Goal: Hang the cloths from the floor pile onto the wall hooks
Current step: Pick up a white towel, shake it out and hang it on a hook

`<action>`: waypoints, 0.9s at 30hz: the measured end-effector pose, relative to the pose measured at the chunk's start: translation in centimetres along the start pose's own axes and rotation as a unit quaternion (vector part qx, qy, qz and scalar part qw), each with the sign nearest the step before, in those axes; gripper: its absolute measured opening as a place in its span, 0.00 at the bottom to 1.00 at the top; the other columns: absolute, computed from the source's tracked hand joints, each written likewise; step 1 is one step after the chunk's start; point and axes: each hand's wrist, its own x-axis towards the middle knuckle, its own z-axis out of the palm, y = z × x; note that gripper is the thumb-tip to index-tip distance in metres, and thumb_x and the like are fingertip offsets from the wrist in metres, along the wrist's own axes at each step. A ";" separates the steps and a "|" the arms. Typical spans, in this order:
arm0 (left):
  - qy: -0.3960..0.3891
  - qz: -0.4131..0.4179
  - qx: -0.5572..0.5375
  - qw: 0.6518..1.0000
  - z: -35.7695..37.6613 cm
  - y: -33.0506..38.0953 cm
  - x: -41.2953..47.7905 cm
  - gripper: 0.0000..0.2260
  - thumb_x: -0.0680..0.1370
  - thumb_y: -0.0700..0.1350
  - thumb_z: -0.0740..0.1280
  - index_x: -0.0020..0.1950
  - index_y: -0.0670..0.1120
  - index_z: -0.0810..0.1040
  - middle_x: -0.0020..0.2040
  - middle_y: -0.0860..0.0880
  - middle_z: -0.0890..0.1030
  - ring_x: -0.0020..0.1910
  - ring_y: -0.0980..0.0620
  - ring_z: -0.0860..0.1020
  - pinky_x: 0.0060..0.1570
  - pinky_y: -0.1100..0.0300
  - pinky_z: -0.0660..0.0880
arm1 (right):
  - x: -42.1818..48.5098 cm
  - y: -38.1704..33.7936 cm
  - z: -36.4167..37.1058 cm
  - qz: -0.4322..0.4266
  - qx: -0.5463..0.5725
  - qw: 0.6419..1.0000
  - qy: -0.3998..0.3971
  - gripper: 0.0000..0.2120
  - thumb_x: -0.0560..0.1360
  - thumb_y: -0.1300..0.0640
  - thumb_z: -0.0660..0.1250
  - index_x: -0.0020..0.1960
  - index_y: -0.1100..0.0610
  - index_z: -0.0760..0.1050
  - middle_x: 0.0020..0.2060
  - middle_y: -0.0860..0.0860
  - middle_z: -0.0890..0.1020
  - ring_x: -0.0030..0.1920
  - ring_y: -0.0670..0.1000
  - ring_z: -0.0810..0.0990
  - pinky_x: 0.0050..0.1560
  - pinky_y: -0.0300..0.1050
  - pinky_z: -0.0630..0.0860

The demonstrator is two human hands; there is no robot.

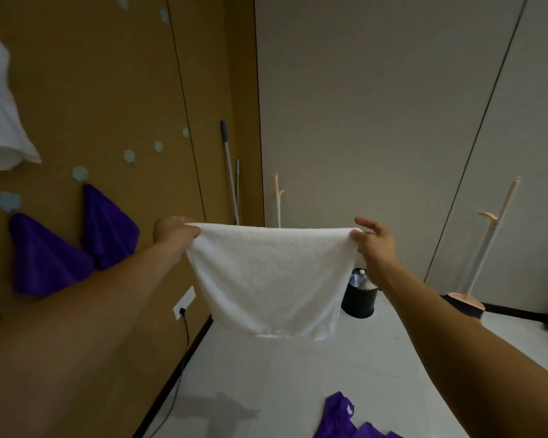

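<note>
A white cloth hangs spread out in the air in front of me. My left hand grips its top left corner and my right hand pinches its top right corner, other fingers extended. On the brown wall at left, two purple cloths hang from pale flower-shaped hooks, and another white cloth hangs higher up. Bare hooks run up the wall. Purple cloths of the floor pile lie at the bottom edge.
A mop handle leans in the corner. A black bin stands on the grey floor behind the cloth. A peach dustpan and broom set leans on the right wall. A socket with a black cable sits low on the brown wall.
</note>
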 end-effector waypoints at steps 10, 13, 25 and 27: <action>0.120 0.124 0.242 0.955 -9.1 0.8 1.8 0.10 0.73 0.47 0.68 0.38 0.40 0.75 0.37 0.43 0.77 0.35 0.47 0.73 0.28 0.58 0.62 | 3.4 -3.5 10.2 -0.100 -0.243 0.949 -0.172 0.13 0.66 0.56 0.79 0.44 0.53 0.76 0.41 0.52 0.81 0.40 0.50 0.81 0.36 0.42 0.76; 0.164 0.157 0.215 0.950 -11.0 1.5 3.7 0.10 0.74 0.47 0.68 0.43 0.41 0.73 0.46 0.43 0.73 0.41 0.47 0.71 0.39 0.57 0.66 | 4.1 -4.7 14.8 -0.143 -0.247 0.950 -0.124 0.08 0.70 0.55 0.75 0.43 0.56 0.77 0.41 0.56 0.82 0.40 0.55 0.81 0.40 0.48 0.80; 0.214 0.273 0.029 0.937 -17.2 7.1 13.1 0.10 0.76 0.34 0.60 0.39 0.46 0.65 0.34 0.52 0.69 0.32 0.57 0.67 0.29 0.71 0.66 | 5.0 -10.5 33.9 -0.214 -0.018 0.968 -0.132 0.07 0.74 0.59 0.57 0.44 0.48 0.71 0.42 0.48 0.75 0.42 0.50 0.73 0.35 0.42 0.67; 0.204 0.278 0.015 0.939 -18.8 8.0 14.5 0.08 0.77 0.34 0.58 0.45 0.47 0.69 0.38 0.55 0.72 0.35 0.59 0.70 0.30 0.72 0.67 | 4.7 -11.3 36.3 -0.249 -0.026 0.943 -0.217 0.03 0.73 0.49 0.63 0.43 0.48 0.73 0.43 0.47 0.77 0.43 0.49 0.75 0.37 0.42 0.68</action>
